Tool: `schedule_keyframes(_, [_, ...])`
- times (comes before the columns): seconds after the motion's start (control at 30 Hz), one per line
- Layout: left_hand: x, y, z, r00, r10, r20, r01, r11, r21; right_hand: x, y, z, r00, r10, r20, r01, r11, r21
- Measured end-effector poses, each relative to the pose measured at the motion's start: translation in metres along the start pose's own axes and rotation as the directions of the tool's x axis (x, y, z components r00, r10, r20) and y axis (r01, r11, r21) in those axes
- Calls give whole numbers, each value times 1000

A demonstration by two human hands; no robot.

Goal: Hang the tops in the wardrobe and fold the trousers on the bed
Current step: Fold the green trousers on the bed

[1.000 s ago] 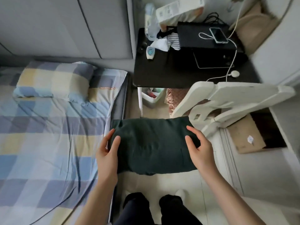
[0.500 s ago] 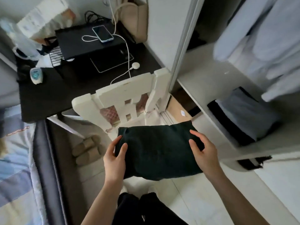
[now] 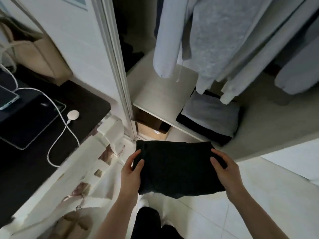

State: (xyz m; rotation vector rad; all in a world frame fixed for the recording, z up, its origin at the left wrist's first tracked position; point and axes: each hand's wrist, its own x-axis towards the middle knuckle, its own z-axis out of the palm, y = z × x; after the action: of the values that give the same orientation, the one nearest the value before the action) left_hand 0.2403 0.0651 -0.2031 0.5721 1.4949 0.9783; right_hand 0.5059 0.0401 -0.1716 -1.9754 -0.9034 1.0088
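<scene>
- Head view: open wardrobe (image 3: 120, 66) ahead, pale tops (image 3: 215, 40) hanging over its shelf (image 3: 155, 94); a folded grey-and-black stack (image 3: 208, 118) lies on the shelf's right part, cardboard box (image 3: 151, 128) below it.
- Left: dark counter (image 3: 34, 135) with tablet (image 3: 31, 121), phone (image 3: 6, 99), white cable and round charger puck (image 3: 73, 115); beige bag (image 3: 34, 54) behind; white chair (image 3: 96, 161) between counter and wardrobe frame.
- Folded trousers (image 3: 177, 168): dark green-black, flat rectangular bundle, front edge sagging a little, held in the air just before the shelf edge, above white floor tiles (image 3: 224, 213).
- Left hand (image 3: 132, 171) grips the bundle's left edge, thumb on top, fingers curled under; right hand (image 3: 224, 171) grips the right edge the same way.
- Versus 0.5 s ago: view has swung right, wardrobe now fills the frame, counter pushed to the left; bundle nearer the shelf; grip unchanged.
</scene>
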Motion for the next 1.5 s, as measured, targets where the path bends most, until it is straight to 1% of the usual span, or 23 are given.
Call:
schedule_keyframes(0.17, [81,40,59,981,-2,192,1,1000,5,63,-27,-8,972,91,-215,-70,992,106])
schedule_keyframes(0.3, [142,80,131,916,150,372,-172,985,27,129,-52,-32,928,-18,-371,19,1000,0])
schedule_keyframes(0.37, [169,100,171,890,161,427,-182,983,9,160,-59,-44,851,-155,-502,130,988,-85])
schedule_keyframes(0.43, [193,116,211,871,176,459,-181,983,-34,190,-58,-50,718,-306,-626,247,952,-183])
schedule_keyframes(0.5, [210,119,245,861,163,482,-172,985,-24,222,-41,-53,609,-395,-688,269,919,-290])
schedule_keyframes(0.53, [218,112,259,865,128,486,-164,986,33,239,-25,-53,603,-408,-685,225,912,-344])
schedule_keyframes(0.57, [230,100,269,871,100,481,-193,970,148,251,-8,-51,651,-384,-655,150,911,-385])
schedule_keyframes(0.6, [242,86,275,867,86,491,-286,892,350,259,8,-47,739,-322,-592,42,899,-436])
schedule_keyframes(0.63, [256,69,280,849,76,522,-411,717,563,265,23,-40,829,-236,-507,-63,861,-505])
schedule_keyframes(0.67, [266,50,279,828,82,555,-518,489,702,265,39,-31,888,-168,-429,-125,808,-576])
schedule_keyframes(0.7, [274,40,273,793,137,594,-606,278,745,262,42,-23,912,-161,-377,-134,753,-644])
schedule_keyframes(0.73, [279,23,269,746,194,637,-661,100,744,255,49,-15,919,-182,-349,-135,686,-715])
schedule_keyframes(0.77, [277,15,263,665,279,693,-714,-35,699,248,48,-8,914,-251,-320,-104,615,-782])
schedule_keyframes(0.83, [272,6,256,394,310,865,-811,-326,486,238,54,2,907,-365,-210,-21,459,-888])
schedule_keyframes(0.87, [269,3,252,261,278,924,-837,-413,360,236,58,5,909,-384,-161,8,401,-916])
schedule_keyframes(0.9, [269,0,248,179,237,955,-847,-457,272,236,62,8,922,-363,-131,13,368,-930])
schedule_keyframes(0.93, [270,-1,246,161,202,966,-842,-483,242,237,62,9,932,-342,-123,4,348,-938])
schedule_keyframes(1.13, [290,12,252,356,116,927,-751,-556,357,259,43,3,958,-242,-155,-64,346,-936])
schedule_keyframes(1.2, [300,19,257,335,75,939,-756,-573,316,262,40,-2,942,-263,-209,-97,384,-918])
schedule_keyframes(1.27, [304,27,263,259,79,963,-752,-609,253,260,44,-6,892,-356,-278,-105,435,-894])
schedule_keyframes(1.37, [302,31,258,232,67,970,-713,-667,216,251,65,-6,879,-408,-248,-56,428,-902])
schedule_keyframes(1.4, [299,28,253,264,60,963,-697,-678,234,247,73,-4,901,-374,-221,-49,420,-906])
schedule_keyframes(1.5, [288,18,241,440,11,898,-683,-645,343,238,83,-3,968,-216,-130,-37,388,-921])
